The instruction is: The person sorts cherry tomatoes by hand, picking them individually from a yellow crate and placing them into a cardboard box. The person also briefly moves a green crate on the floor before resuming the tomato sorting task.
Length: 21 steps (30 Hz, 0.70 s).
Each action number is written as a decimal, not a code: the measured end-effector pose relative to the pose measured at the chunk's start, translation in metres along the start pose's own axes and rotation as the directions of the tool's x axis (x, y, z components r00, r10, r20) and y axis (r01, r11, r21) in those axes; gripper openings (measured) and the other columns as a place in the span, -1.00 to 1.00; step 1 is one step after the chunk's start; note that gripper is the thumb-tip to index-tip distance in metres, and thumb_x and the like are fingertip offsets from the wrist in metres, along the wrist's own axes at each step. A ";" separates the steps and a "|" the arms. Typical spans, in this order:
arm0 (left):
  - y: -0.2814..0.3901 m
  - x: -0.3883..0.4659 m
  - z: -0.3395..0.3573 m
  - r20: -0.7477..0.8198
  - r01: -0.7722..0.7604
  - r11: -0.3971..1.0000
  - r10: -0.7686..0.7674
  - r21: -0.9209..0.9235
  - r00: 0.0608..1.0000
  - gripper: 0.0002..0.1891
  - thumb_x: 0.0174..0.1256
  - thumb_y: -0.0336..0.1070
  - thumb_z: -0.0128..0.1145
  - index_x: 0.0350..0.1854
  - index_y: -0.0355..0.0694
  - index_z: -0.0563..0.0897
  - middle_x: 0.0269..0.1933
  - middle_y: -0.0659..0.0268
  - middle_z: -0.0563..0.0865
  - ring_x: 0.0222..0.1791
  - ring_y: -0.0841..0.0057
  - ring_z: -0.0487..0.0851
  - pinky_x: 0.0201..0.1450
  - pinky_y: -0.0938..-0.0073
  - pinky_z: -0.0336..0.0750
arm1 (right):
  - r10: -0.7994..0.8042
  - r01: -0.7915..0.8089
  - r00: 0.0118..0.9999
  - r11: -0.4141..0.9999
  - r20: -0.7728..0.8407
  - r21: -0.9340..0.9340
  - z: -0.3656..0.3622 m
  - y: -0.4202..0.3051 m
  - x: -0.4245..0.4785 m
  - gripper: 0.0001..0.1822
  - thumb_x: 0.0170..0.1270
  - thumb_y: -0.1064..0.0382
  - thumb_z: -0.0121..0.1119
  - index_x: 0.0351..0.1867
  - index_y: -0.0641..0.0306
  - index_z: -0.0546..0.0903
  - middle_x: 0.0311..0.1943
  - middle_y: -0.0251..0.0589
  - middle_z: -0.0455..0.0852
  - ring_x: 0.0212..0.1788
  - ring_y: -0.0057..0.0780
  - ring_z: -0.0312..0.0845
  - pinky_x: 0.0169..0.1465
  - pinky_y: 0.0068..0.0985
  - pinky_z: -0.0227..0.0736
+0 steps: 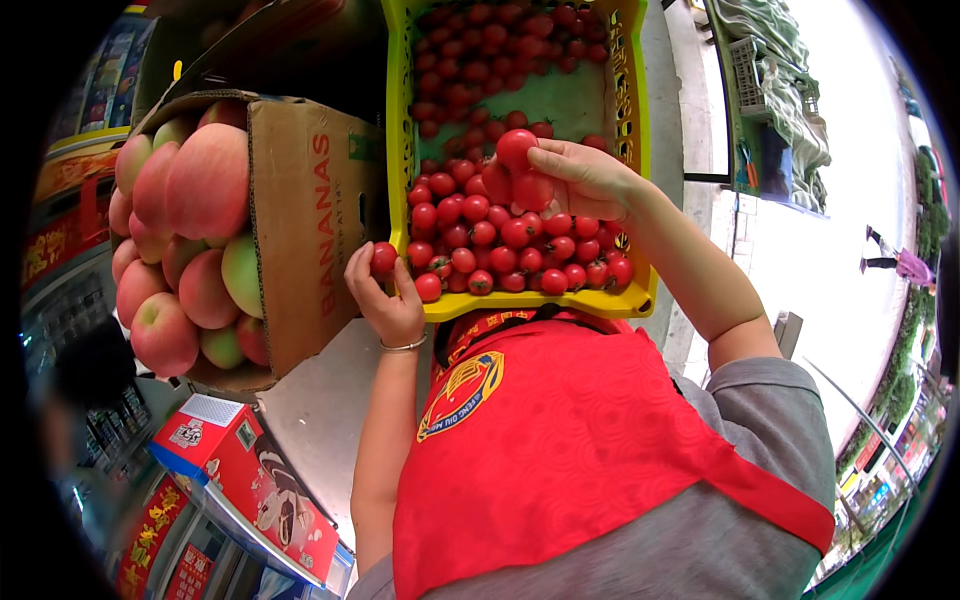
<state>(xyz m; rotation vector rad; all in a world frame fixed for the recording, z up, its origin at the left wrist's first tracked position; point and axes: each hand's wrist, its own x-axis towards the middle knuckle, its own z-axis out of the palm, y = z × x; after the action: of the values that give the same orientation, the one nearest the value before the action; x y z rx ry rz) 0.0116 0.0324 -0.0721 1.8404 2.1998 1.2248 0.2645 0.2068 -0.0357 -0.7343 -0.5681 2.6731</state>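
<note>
A yellow plastic crate (pixel 517 304) of red cherry tomatoes (pixel 516 232) stands right in front of me. My right hand (pixel 577 172) is raised over the crate's right half, gripping a few cherry tomatoes (pixel 517 148) between thumb and fingers; how many lie in the palm is hidden. At the crate's left rim, my left hand (pixel 386 300) pinches a single cherry tomato (pixel 383 258) between thumb and fingers. Some loose tomatoes carry small green stems. Toward the back, a patch of green crate lining (pixel 559 97) shows between the tomatoes.
Left of the crate, a printed cardboard box (pixel 315 217) is heaped with red and green apples (pixel 206 180). A red-and-blue cabinet (pixel 255 480) stands at lower left. Beyond the pavement on the right are crates under pale cloth (pixel 787 120) and a distant person (pixel 904 262).
</note>
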 end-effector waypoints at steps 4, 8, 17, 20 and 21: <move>-0.001 0.000 0.001 -0.003 -0.004 1.000 0.004 -0.019 1.000 -0.58 0.25 -0.49 0.20 0.16 -0.32 0.43 0.07 0.04 0.54 0.07 0.09 0.53 0.17 0.19 0.42 | 0.065 -0.062 0.998 0.982 0.009 -0.178 0.017 0.000 -0.008 -0.49 0.42 -0.04 0.11 0.27 0.19 0.43 0.08 -0.23 0.64 -0.10 -0.38 0.69 -0.25 -0.52 0.66; 0.001 0.002 0.001 -0.008 -0.002 1.000 0.002 -0.025 1.000 -0.58 0.25 -0.49 0.20 0.16 -0.32 0.44 0.06 0.04 0.54 0.07 0.10 0.53 0.16 0.21 0.43 | 0.101 -0.114 0.993 0.947 -0.058 -0.299 0.000 -0.004 -0.002 -0.44 0.42 -0.09 0.08 0.29 0.20 0.42 0.08 -0.23 0.61 -0.18 -0.41 0.68 -0.27 -0.53 0.66; 0.000 -0.001 0.003 -0.023 0.008 0.999 -0.009 -0.035 1.000 -0.63 0.29 -0.43 0.19 0.13 -0.35 0.48 0.09 0.08 0.54 0.10 0.16 0.52 0.21 0.23 0.39 | 0.049 -0.372 0.924 0.355 -0.380 -0.858 -0.043 -0.014 0.004 -0.30 0.19 -0.39 0.17 0.09 0.18 0.62 -0.12 -0.23 0.68 -0.24 -0.50 0.65 -0.23 -0.55 0.61; 0.000 0.000 0.003 -0.008 -0.001 1.000 0.001 -0.011 1.000 -0.61 0.27 -0.46 0.20 0.14 -0.33 0.47 0.07 0.06 0.54 0.08 0.14 0.53 0.17 0.22 0.42 | -0.040 -0.365 0.914 0.352 -0.404 -0.862 -0.055 -0.028 0.010 -0.30 0.18 -0.39 0.18 0.11 0.14 0.64 -0.17 -0.26 0.70 -0.20 -0.51 0.64 -0.18 -0.56 0.59; -0.001 0.000 0.002 -0.006 -0.008 1.000 0.008 0.000 1.000 -0.60 0.26 -0.47 0.20 0.14 -0.33 0.46 0.06 0.04 0.54 0.07 0.13 0.53 0.15 0.21 0.44 | -0.055 -0.357 0.912 0.378 -0.406 -0.854 -0.055 -0.032 0.012 -0.29 0.18 -0.39 0.18 0.13 0.14 0.63 -0.14 -0.26 0.70 -0.18 -0.52 0.64 -0.17 -0.56 0.59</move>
<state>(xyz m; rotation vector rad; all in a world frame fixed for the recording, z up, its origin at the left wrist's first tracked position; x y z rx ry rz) 0.0123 0.0335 -0.0741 1.8495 2.1985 1.2331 0.2909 0.2553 -0.0699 -1.5945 -2.0340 2.0072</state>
